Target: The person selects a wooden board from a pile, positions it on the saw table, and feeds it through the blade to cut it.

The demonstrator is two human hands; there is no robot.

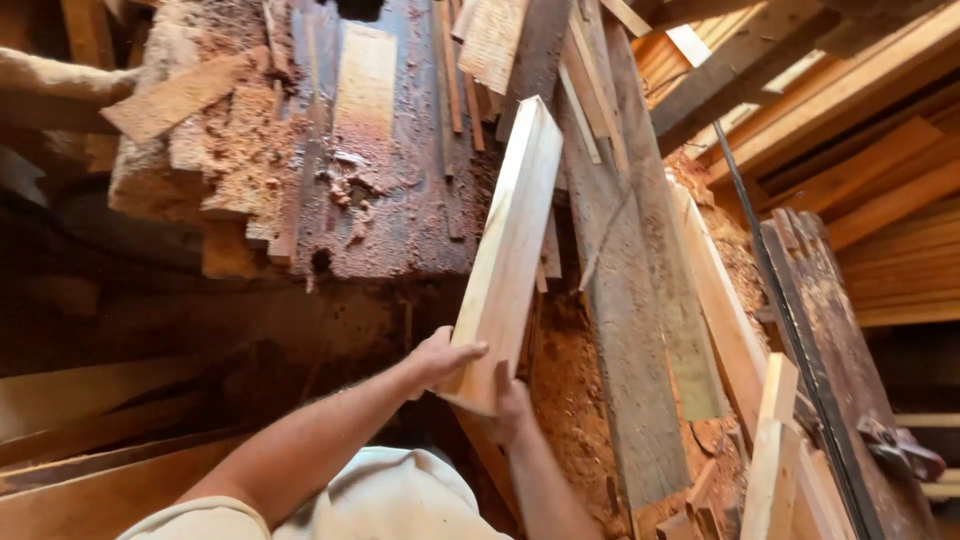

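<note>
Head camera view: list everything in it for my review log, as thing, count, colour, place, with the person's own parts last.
pale board: one, light yellow wood, centre, tilted up and away, near end held in both hands
dark worktable: one, dark brown, upper centre, littered with scraps
sawdust and shavings: heaps, reddish tan, upper left on the table and on the floor at centre right
grey planks: several, weathered grey, right of centre, running top to bottom
stacked lumber: many, orange-brown, upper right
pale offcuts: a few, light wood, lower right
dark metal strip: one, black, right, long and thin
left hand: one, gripping the board's left edge
right hand: one, under the board's near end
</note>
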